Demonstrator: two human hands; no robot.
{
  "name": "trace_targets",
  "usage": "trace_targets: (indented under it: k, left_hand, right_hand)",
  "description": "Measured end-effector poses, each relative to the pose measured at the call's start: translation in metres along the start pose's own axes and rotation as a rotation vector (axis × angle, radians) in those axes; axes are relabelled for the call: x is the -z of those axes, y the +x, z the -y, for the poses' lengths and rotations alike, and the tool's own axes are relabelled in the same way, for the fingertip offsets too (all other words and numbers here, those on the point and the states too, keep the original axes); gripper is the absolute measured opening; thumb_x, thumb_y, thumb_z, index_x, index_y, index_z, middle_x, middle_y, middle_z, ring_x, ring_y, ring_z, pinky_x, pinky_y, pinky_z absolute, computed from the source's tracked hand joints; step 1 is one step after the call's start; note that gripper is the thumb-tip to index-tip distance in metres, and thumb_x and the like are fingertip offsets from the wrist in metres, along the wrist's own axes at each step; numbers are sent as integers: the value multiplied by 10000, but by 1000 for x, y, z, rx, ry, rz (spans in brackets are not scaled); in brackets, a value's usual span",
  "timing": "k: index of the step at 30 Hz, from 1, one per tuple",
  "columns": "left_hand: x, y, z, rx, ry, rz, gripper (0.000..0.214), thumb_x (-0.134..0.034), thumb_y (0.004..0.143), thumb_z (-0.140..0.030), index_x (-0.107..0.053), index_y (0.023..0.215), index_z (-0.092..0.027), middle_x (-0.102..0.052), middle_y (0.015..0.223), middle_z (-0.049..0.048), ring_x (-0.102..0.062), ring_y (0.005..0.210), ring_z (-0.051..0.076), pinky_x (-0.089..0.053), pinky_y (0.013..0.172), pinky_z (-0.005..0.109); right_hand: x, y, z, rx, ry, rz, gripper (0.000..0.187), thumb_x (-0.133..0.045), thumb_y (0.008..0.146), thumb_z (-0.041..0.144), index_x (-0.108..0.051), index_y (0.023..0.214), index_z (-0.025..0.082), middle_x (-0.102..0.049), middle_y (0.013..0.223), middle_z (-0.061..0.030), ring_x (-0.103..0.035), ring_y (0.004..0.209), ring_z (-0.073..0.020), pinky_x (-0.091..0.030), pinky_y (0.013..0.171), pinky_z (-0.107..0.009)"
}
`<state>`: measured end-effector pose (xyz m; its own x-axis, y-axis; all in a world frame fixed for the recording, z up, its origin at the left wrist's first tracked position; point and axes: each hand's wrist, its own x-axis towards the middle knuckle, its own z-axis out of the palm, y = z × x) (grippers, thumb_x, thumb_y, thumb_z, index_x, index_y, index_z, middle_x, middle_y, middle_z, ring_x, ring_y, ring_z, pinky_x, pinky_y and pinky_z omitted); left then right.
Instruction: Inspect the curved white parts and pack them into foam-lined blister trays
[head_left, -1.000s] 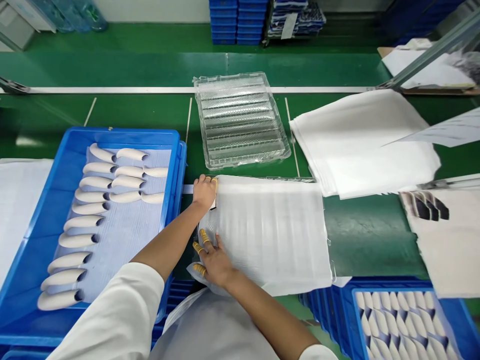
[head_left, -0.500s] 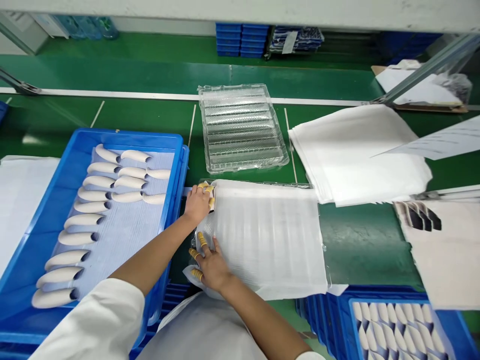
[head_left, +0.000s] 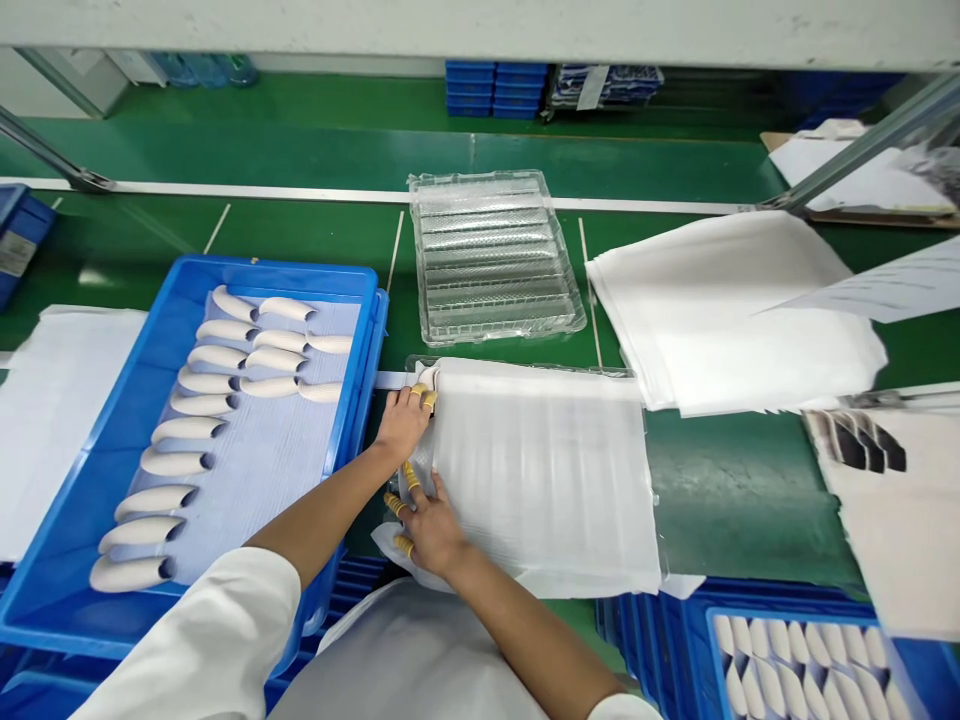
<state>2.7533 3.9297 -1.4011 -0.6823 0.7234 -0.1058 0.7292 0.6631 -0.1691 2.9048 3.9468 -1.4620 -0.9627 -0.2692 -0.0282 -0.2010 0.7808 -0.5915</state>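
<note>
My left hand (head_left: 403,425) is closed on the top left corner of a white foam sheet (head_left: 540,470), fingertips curled over the edge and hiding most of that corner. My right hand (head_left: 431,525) lies open on the sheet's left side, fingers spread, wearing yellow finger cots (head_left: 410,475). The sheet rests on the green tabletop (head_left: 735,500), between a blue crate (head_left: 277,266) of white curved pieces (head_left: 174,462) and a stack of white sheets (head_left: 735,320). A clear plastic edge (head_left: 525,366) shows beneath it; I can't make out what that is.
</note>
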Motion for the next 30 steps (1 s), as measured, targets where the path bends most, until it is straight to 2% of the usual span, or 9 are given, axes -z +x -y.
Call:
trace_targets:
  k: [3,7,11,13,15,19,21,26,30]
  left_hand:
    - [-2,1,-1,24,-44,-4,321,-438,929,-84,-689,1126,-123,-600,1321,210,-559,1208,326,-433,994,494]
    - [0,-1,-12,62,-131,-19,191,-577,922,-156,-664,1089,-124,-648,1234,119,-608,1143,253,-479,988,484]
    - [27,-17,-9,122,-255,-102,146,-573,937,-214,-681,1016,-156,-696,1089,62,-643,1080,215,-509,964,394]
    - [48,-30,11,211,-305,-186,218,-513,964,-238,-666,1111,-187,-686,1155,74,-631,1128,212,-490,988,327]
    - [68,-45,46,375,-332,-281,338,-436,995,-280,-566,1289,-178,-616,1304,127,-605,1186,219,-472,1014,314]
    - [83,-64,127,803,-358,-361,482,-342,998,-264,-378,1404,-8,-512,1346,317,-609,1173,332,-493,969,483]
    - [78,-63,156,936,-385,-326,492,-416,972,-285,-409,1387,-22,-549,1292,317,-630,1134,363,-503,930,529]
    - [67,-43,192,1046,-447,-231,486,-570,901,-433,-552,1284,-135,-639,1207,203,-649,1121,329,-499,953,491]
    - [71,-31,205,1037,-489,-206,454,-616,878,-475,-611,1197,-153,-685,1135,145,-651,1104,293,-487,964,471]
  right_hand:
    - [-1,0,0,-12,11,0,550,-609,915,355,-528,1405,119,-497,1457,-248,-529,1321,-316,-77,1231,-572]
    - [-2,1,-2,-11,27,0,593,-660,879,346,-534,1405,102,-522,1426,-260,-543,1305,-334,-80,1234,-562]
    - [1,2,-6,-1,48,-33,595,-685,860,340,-549,1386,98,-500,1437,-282,-481,1367,-348,-145,1216,-592]
    - [5,0,-7,8,63,-66,629,-698,853,337,-513,1421,140,-432,1503,-267,-419,1416,-348,-185,1202,-605]
    - [10,-4,-8,13,82,-116,619,-673,877,329,-479,1449,194,-358,1563,-231,-351,1458,-340,-197,1193,-624]
    - [15,-19,-10,-32,129,-253,480,-536,963,291,-487,1435,220,-400,1538,-202,-399,1431,-328,-210,1181,-660]
    - [14,-28,-11,-62,154,-315,428,-508,969,267,-529,1392,200,-447,1495,-207,-475,1373,-332,-284,1162,-651]
    - [6,-55,-13,-122,201,-418,368,-487,975,273,-572,1328,217,-493,1444,-174,-578,1270,-284,-510,1048,-525]
    - [2,-79,-11,-182,264,-446,372,-480,981,296,-559,1337,221,-520,1415,-165,-578,1283,-267,-538,1036,-480]
